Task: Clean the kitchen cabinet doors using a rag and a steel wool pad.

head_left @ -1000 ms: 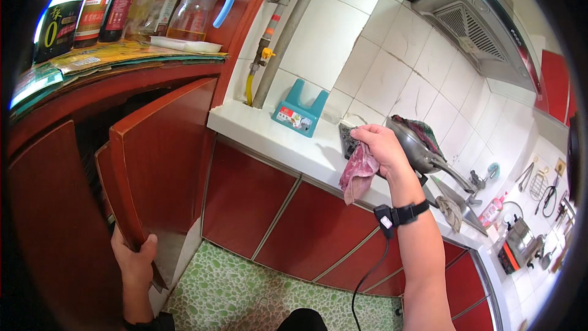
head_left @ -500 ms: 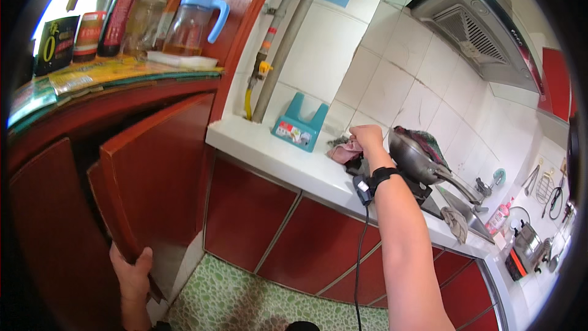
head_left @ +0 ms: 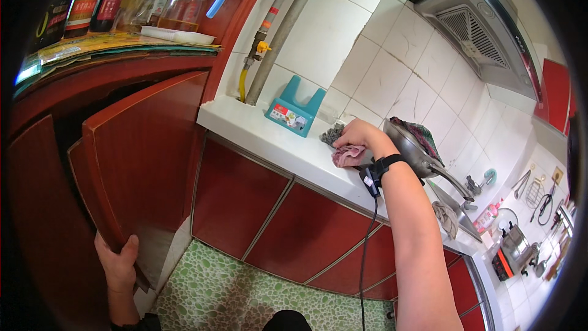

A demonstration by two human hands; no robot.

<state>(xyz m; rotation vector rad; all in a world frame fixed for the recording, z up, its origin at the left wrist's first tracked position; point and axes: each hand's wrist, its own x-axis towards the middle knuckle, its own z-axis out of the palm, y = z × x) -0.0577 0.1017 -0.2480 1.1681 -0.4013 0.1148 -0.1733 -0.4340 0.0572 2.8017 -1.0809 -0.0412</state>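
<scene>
To wipe well, press the pink cloth (head_left: 346, 155) flat on the white counter (head_left: 269, 138) and sweep it clear of the pan (head_left: 409, 147) and the teal holder (head_left: 294, 108). The right hand (head_left: 355, 138) is curled down over the cloth, grasping it against the counter just beside the pan. The left hand (head_left: 117, 262) grips the lower edge of the open cabinet door (head_left: 144, 153), fingers wrapped around it.

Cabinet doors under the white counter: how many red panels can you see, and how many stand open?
3 red panels front the white counter, all shut. More may be hidden behind the right forearm. The open door, held by the left hand, belongs to the taller side cabinet.
</scene>
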